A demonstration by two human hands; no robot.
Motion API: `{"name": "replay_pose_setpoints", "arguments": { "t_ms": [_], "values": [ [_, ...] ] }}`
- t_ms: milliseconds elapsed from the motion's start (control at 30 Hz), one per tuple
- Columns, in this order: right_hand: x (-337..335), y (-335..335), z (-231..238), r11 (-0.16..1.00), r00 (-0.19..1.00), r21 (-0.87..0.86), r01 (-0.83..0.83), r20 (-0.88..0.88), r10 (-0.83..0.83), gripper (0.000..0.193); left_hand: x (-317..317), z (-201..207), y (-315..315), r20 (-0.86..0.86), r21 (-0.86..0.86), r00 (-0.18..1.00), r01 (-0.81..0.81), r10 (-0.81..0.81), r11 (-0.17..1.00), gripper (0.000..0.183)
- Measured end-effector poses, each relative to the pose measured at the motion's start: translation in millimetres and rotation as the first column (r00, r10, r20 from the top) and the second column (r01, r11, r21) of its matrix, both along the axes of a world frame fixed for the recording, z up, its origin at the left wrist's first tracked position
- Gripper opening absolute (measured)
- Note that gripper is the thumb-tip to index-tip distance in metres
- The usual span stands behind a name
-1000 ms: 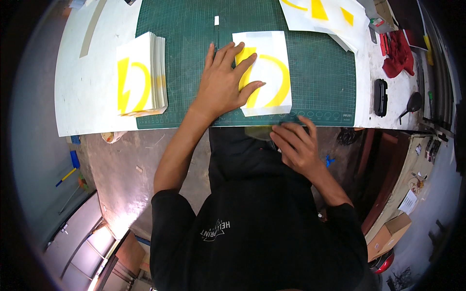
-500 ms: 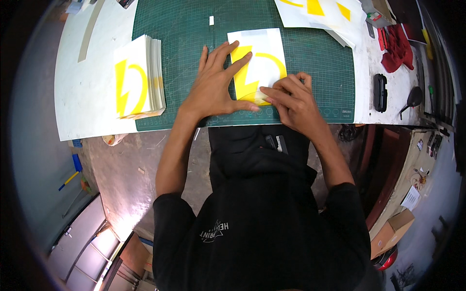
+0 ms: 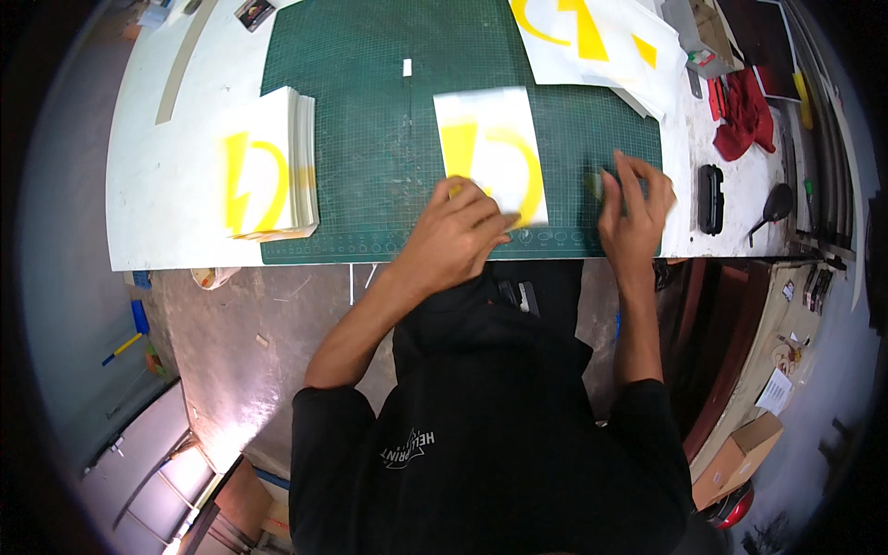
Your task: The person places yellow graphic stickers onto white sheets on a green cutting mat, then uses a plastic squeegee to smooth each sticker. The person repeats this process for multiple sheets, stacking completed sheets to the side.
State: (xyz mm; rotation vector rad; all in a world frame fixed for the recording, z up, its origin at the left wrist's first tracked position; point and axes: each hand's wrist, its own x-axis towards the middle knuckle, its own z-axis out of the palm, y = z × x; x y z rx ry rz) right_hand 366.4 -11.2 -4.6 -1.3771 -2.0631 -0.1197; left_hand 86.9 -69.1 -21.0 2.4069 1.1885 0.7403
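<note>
Right hand (image 3: 636, 205) now clear of the white-and-yellow packet (image 3: 501, 148), grip unclear; left hand (image 3: 455, 233), grip together on its near edge

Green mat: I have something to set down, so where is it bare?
The green mat is bare between the stack and the small white piece, and more narrowly between the yellow-marked paper and the right hand, below the loose sheets. It is crowded under those sheets and at the left hand.
</note>
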Motion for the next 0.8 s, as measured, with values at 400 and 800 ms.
{"name": "replay_pose_setpoints", "arguments": {
  "t_ms": [400, 800],
  "values": [
    [-57, 85, -8, 0.989, 0.990, 0.084, -0.125, -0.057, 0.130, 0.032, -144, 95, -35, 0.811, 0.158, 0.487, -0.716, 0.323, 0.680, 0.017],
    [0, -11, -39, 0.932, 0.721, -0.288, -0.218, -0.692, -0.045, 0.033, -205, 86, -80, -0.171, 0.175, 0.736, -0.631, 0.654, 0.756, 0.018]
  ]
}}
